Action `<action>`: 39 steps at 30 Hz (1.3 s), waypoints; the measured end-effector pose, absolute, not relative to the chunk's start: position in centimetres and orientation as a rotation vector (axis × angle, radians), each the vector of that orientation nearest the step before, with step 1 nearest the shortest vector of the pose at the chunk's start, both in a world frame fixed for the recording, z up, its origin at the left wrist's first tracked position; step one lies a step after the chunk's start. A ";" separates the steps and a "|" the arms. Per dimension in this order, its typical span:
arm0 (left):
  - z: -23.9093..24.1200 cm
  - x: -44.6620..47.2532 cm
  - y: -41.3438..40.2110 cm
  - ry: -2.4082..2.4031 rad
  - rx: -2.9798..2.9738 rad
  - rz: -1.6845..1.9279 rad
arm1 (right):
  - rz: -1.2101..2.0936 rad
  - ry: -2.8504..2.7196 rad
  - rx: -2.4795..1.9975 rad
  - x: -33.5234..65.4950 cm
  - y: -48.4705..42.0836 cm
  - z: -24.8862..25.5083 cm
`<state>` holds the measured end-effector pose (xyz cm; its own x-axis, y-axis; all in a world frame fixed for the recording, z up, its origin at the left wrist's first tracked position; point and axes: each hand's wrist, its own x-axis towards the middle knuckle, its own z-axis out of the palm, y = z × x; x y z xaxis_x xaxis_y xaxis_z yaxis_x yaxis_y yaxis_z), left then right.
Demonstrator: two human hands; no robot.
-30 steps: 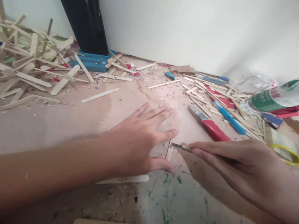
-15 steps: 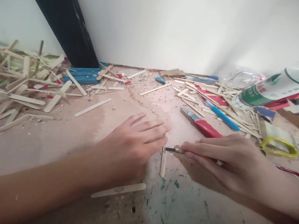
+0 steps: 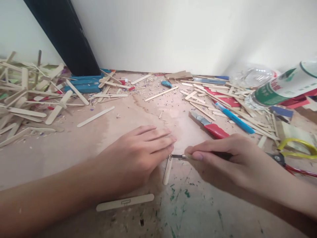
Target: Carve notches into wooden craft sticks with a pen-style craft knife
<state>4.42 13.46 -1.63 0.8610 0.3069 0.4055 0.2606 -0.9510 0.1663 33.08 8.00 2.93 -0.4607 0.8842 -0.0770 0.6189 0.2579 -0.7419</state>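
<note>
My left hand (image 3: 146,148) lies flat on the table with its fingers stretched out over the upper part of a wooden craft stick (image 3: 167,170). The stick's lower rounded end sticks out below the fingers. My right hand (image 3: 220,158) grips a slim craft knife (image 3: 178,156), whose dark narrow blade touches the stick beside my left fingertips. Most of the knife's handle is hidden in the hand. Nearer to me lies another craft stick (image 3: 138,200) with a small T-like outline drawn on it. A red utility knife (image 3: 215,130) rests just beyond my right hand.
Heaped craft sticks (image 3: 27,89) fill the left, by a dark post on a blue block (image 3: 83,84). Further right lie a blue pen (image 3: 234,117), loose sticks, a plastic bottle (image 3: 277,91), yellow-handled scissors (image 3: 298,148) and red-handled pliers (image 3: 281,159). A white wall stands behind.
My left fingers have drawn closer together. The stick under them is tilted more and its lower end sits further left. The knife blade stays against it as my right hand shifts slightly left.
</note>
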 end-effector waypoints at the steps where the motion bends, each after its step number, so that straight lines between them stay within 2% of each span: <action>1: -1.5 4.4 13.5 0.440 2.934 0.669 | 1.037 -2.182 -1.369 33.1 8.0 3.0; 11: -1.2 4.0 13.3 0.444 3.038 0.669 | 0.741 -2.271 -1.273 33.6 8.1 3.2; 17: -1.3 3.9 13.5 0.419 3.003 0.586 | 0.719 -2.291 -1.249 33.6 8.2 3.2; 30: -1.2 3.9 13.6 0.667 2.866 0.751 | 0.711 -2.277 -1.300 33.8 8.1 3.2; 39: -1.4 4.0 13.7 0.624 2.855 0.756 | 0.739 -2.311 -1.245 33.5 8.2 3.5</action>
<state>4.00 13.68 -1.40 0.7897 0.4202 0.4469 0.3587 -0.9073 0.2194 33.50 8.20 3.47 -0.5164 0.8500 0.1043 0.6317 0.4603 -0.6237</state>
